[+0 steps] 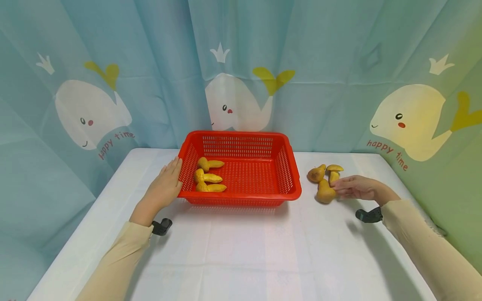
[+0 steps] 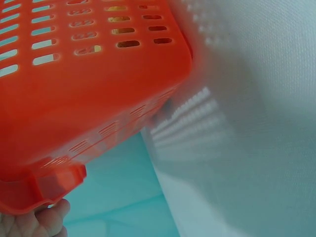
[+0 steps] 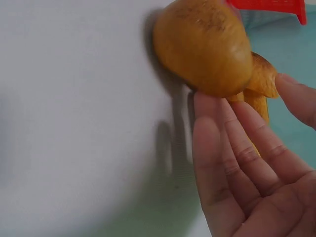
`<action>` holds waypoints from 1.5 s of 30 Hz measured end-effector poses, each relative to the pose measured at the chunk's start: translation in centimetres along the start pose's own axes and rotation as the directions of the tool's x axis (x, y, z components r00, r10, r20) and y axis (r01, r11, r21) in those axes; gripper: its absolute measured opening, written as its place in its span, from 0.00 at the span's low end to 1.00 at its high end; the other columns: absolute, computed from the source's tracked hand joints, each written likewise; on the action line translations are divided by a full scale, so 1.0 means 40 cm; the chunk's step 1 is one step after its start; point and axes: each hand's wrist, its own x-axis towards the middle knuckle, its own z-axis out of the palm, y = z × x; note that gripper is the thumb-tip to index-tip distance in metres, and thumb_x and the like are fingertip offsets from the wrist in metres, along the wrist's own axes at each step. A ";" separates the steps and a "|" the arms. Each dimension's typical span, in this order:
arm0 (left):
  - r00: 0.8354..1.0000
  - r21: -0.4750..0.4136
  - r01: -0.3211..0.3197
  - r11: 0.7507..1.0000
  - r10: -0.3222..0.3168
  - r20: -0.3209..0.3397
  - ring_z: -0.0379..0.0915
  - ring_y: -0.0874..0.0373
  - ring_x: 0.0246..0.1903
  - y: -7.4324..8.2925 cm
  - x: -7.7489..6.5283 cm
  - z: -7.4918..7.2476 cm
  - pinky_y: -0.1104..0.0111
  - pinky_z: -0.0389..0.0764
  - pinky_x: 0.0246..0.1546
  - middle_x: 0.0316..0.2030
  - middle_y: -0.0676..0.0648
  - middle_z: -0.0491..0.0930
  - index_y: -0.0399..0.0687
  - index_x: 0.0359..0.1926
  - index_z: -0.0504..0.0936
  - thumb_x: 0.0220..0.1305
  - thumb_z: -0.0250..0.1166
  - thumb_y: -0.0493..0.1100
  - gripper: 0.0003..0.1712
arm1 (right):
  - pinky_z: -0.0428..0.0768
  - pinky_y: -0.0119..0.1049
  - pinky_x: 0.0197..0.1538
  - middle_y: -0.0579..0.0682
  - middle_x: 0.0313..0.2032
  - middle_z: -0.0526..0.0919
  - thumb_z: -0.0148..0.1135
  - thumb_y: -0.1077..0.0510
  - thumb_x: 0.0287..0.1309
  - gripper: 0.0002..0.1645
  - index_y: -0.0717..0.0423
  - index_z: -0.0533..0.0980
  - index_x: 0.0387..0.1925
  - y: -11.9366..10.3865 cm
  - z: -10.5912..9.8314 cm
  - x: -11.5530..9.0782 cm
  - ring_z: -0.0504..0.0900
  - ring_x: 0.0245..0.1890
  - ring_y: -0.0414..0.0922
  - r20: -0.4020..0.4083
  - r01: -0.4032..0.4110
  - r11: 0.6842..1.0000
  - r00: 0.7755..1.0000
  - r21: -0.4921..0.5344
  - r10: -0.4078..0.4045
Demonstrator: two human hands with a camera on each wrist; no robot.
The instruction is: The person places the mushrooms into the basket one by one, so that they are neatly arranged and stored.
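Note:
A red plastic basket (image 1: 241,195) with slotted sides stands on the white-covered table. Along its left rim my left hand (image 1: 165,184) rests with straight fingers; in the left wrist view the fingertips (image 2: 60,210) lie right at the rim. Inside, toward the left wall, lie three yellow mushrooms (image 1: 208,177). To the right of the basket, my right hand (image 1: 355,187) reaches in beside a mushroom (image 1: 334,169) and a brownish-yellow pear (image 1: 325,193). Its fingers are extended near the pear's underside (image 3: 202,54), and the thumb tip is right at the mushroom's cap (image 3: 262,76).
A second pear (image 1: 316,173) lies left of the mushroom, touching the group. Behind the table hangs a blue-green curtain (image 1: 324,104) printed with whales. A small black device (image 1: 162,227) is strapped at the left wrist, another black device (image 1: 369,215) at the right.

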 end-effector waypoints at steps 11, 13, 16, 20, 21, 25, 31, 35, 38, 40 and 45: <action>1.000 -0.002 0.008 1.000 -0.008 0.011 0.40 0.36 0.72 -0.003 0.004 -0.001 0.45 0.44 0.71 0.72 0.31 0.42 0.29 0.71 0.43 0.66 0.45 0.39 0.37 | 0.81 0.30 0.50 0.37 0.37 0.85 0.44 0.60 0.70 0.19 0.44 0.82 0.36 -0.024 0.009 0.010 0.83 0.40 0.33 -0.106 -0.071 0.995 0.992 -0.065 0.064; 1.000 -0.005 0.009 1.000 -0.009 0.014 0.39 0.37 0.72 -0.003 0.003 0.000 0.45 0.43 0.71 0.72 0.32 0.42 0.29 0.71 0.43 0.66 0.45 0.39 0.37 | 0.81 0.29 0.49 0.37 0.36 0.85 0.44 0.60 0.69 0.18 0.45 0.82 0.36 -0.029 0.011 0.016 0.83 0.39 0.33 -0.127 -0.084 0.994 0.989 -0.075 0.074; 1.000 -0.005 0.010 1.000 -0.010 0.016 0.39 0.36 0.72 -0.002 0.002 0.000 0.45 0.43 0.71 0.72 0.32 0.42 0.29 0.71 0.43 0.66 0.45 0.39 0.37 | 0.81 0.29 0.48 0.38 0.34 0.85 0.47 0.61 0.68 0.16 0.47 0.82 0.35 -0.035 0.018 0.028 0.82 0.38 0.33 -0.169 -0.103 0.990 0.982 -0.098 0.085; 1.000 -0.005 0.010 1.000 -0.010 0.015 0.39 0.36 0.72 0.000 0.000 -0.003 0.45 0.43 0.71 0.72 0.32 0.42 0.29 0.71 0.43 0.66 0.45 0.39 0.37 | 0.82 0.28 0.47 0.38 0.32 0.84 0.49 0.61 0.66 0.14 0.49 0.82 0.34 -0.044 0.030 0.048 0.81 0.35 0.33 -0.222 -0.133 0.981 0.970 -0.139 0.100; 1.000 -0.004 0.008 1.000 -0.008 0.013 0.39 0.36 0.72 0.000 0.000 -0.003 0.45 0.43 0.71 0.72 0.31 0.42 0.28 0.71 0.43 0.66 0.45 0.39 0.37 | 0.82 0.28 0.46 0.38 0.31 0.83 0.49 0.61 0.66 0.14 0.50 0.82 0.34 -0.046 0.033 0.053 0.81 0.34 0.34 -0.233 -0.141 0.978 0.967 -0.156 0.103; 1.000 -0.002 -0.001 1.000 0.001 0.003 0.40 0.36 0.71 0.003 -0.003 -0.004 0.45 0.44 0.71 0.72 0.31 0.43 0.28 0.70 0.44 0.66 0.45 0.38 0.36 | 0.81 0.27 0.44 0.38 0.30 0.82 0.51 0.59 0.65 0.10 0.53 0.80 0.34 -0.056 0.053 0.074 0.79 0.32 0.34 -0.277 -0.181 0.960 0.954 -0.213 0.118; 1.000 -0.001 -0.008 1.000 0.008 -0.004 0.41 0.36 0.71 0.001 -0.002 -0.001 0.45 0.45 0.71 0.72 0.31 0.43 0.28 0.70 0.45 0.66 0.44 0.38 0.36 | 0.80 0.27 0.40 0.39 0.28 0.81 0.56 0.56 0.63 0.11 0.60 0.76 0.38 -0.068 0.072 0.111 0.77 0.30 0.37 -0.354 -0.240 0.931 0.926 -0.274 0.135; 1.000 -0.005 0.002 1.000 -0.002 0.000 0.40 0.37 0.72 -0.001 -0.001 0.000 0.45 0.44 0.71 0.72 0.32 0.43 0.28 0.71 0.44 0.66 0.45 0.39 0.36 | 0.79 0.26 0.38 0.39 0.26 0.80 0.57 0.55 0.62 0.09 0.57 0.76 0.34 -0.073 0.076 0.135 0.76 0.28 0.37 -0.377 -0.255 0.924 0.916 -0.286 0.136; 1.000 -0.009 0.003 1.000 -0.003 -0.002 0.40 0.37 0.72 -0.001 -0.001 0.002 0.46 0.44 0.71 0.72 0.32 0.43 0.29 0.71 0.44 0.66 0.45 0.39 0.37 | 0.78 0.26 0.36 0.38 0.23 0.79 0.58 0.55 0.62 0.10 0.57 0.79 0.30 -0.080 0.084 0.144 0.75 0.27 0.36 -0.396 -0.254 0.915 0.911 -0.313 0.118; 1.000 -0.008 0.003 1.000 -0.003 -0.006 0.40 0.37 0.72 0.000 0.000 0.003 0.46 0.44 0.71 0.72 0.32 0.43 0.29 0.71 0.44 0.66 0.45 0.39 0.36 | 0.78 0.26 0.35 0.38 0.22 0.79 0.59 0.55 0.60 0.10 0.57 0.80 0.29 -0.083 0.091 0.149 0.75 0.26 0.36 -0.418 -0.262 0.908 0.902 -0.327 0.109; 1.000 -0.003 -0.001 1.000 0.001 -0.009 0.41 0.37 0.71 0.000 -0.002 0.002 0.46 0.44 0.71 0.72 0.31 0.44 0.28 0.70 0.45 0.66 0.45 0.39 0.36 | 0.78 0.27 0.37 0.40 0.23 0.80 0.65 0.54 0.55 0.11 0.58 0.82 0.30 -0.075 0.086 0.156 0.76 0.28 0.37 -0.417 -0.243 0.919 0.904 -0.309 0.098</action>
